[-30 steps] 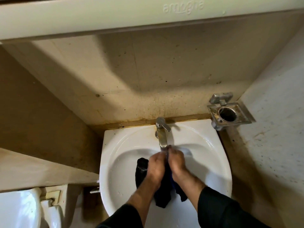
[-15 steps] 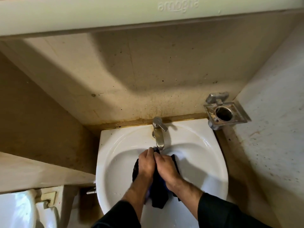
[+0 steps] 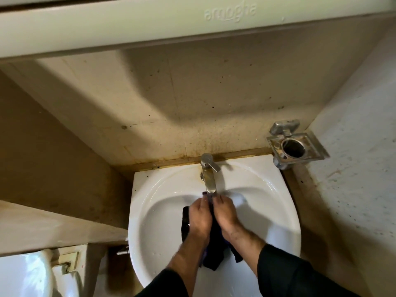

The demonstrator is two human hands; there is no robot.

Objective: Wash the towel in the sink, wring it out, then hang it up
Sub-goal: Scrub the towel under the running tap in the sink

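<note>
Hands side by side over the white ceramic sink (image 3: 154, 211), left hand (image 3: 199, 219) and right hand (image 3: 226, 216) with fingers curled tight around the dark wet towel (image 3: 214, 249), bunched beneath the chrome tap spout (image 3: 209, 181), towel tail hanging into the basin, square metal holder (image 3: 295, 147) on the right wall.

Two forearms in dark sleeves reach forward, converging. The left hand (image 3: 199, 219) and right hand (image 3: 226, 215) sit side by side, backs up, fingers curled down, both gripping a dark towel (image 3: 214, 249) between them.
</note>
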